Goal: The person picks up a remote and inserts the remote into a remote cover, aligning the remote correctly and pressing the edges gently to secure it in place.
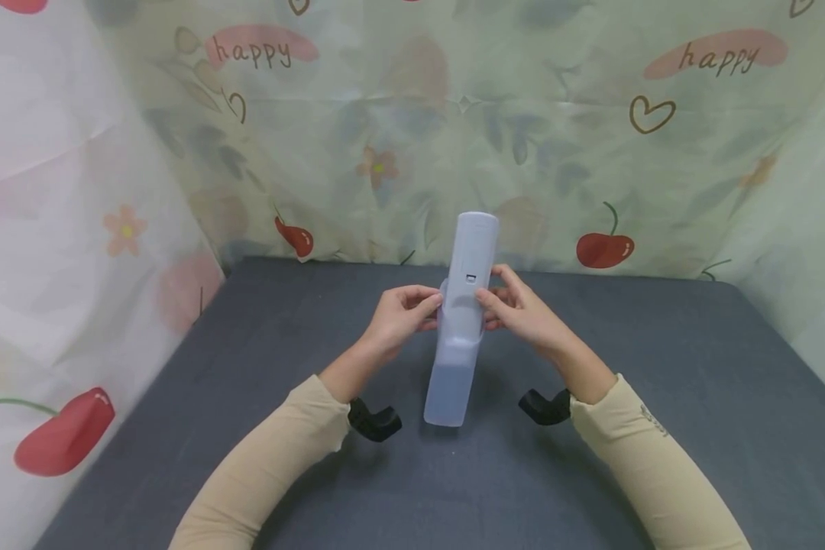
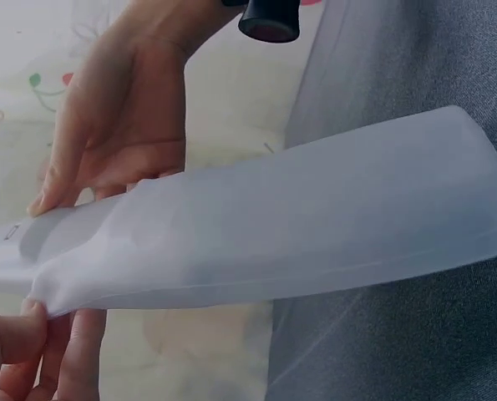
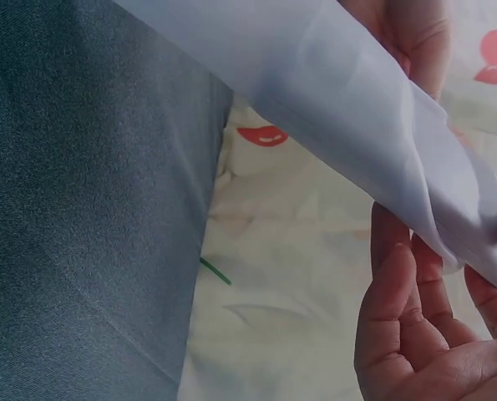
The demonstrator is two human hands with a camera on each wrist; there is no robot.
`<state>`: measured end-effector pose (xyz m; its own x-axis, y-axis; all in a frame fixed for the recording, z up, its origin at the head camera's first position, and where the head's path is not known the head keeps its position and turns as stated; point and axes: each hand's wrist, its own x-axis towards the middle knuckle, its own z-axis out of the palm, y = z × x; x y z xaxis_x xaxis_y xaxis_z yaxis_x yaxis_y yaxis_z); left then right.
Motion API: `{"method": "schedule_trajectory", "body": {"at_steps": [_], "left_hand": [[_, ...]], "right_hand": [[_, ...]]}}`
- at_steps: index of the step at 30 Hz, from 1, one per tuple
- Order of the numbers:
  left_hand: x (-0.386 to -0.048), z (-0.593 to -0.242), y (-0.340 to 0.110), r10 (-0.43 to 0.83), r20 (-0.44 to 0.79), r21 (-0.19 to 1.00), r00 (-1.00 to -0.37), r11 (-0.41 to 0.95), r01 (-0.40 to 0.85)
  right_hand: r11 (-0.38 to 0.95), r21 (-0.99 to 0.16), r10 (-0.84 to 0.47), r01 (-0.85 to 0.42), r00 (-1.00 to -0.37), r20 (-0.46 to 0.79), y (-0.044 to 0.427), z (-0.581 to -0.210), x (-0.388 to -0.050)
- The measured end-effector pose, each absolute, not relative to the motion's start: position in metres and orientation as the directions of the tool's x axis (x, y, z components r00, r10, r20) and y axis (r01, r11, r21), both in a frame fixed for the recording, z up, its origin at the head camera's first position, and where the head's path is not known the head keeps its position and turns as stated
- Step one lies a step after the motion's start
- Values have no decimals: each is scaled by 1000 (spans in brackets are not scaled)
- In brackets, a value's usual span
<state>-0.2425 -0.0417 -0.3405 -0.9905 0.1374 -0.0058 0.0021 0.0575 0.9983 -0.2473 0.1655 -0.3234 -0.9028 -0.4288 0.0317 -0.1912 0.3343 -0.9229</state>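
Observation:
A white remote control [image 1: 474, 248], its back with a small latch slot facing up, sits partly inside a translucent soft sleeve [image 1: 450, 389]. Both are held up, tilted, above the dark table. My left hand [image 1: 400, 315] pinches the sleeve's edge on the left side between thumb and fingers. On the other side my right hand [image 1: 522, 309] grips the remote, thumb on its back near the slot and fingers around the side. In the left wrist view the sleeve [image 2: 332, 213] hangs loose and hollow past the remote's covered part. Its folded lip shows in the right wrist view.
A dark grey cloth-covered table [image 1: 302, 305] lies beneath the hands. Patterned curtains [image 1: 467, 137] with cherries and hearts enclose the back and sides. Black wrist mounts [image 1: 378, 422] jut inward from both cream sleeves.

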Motion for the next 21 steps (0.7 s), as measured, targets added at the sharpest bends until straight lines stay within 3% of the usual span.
{"method": "schedule_trajectory", "body": {"at_steps": [12, 21], "left_hand": [[-238, -336, -40, 135, -11, 998, -991, 58, -3], [-236, -338, -34, 159, 192, 959, -969, 179, 219]], "right_hand": [[340, -912, -425, -228, -903, 67, 162, -325, -247], [362, -895, -322, -260, -936, 142, 154, -326, -242]]}}
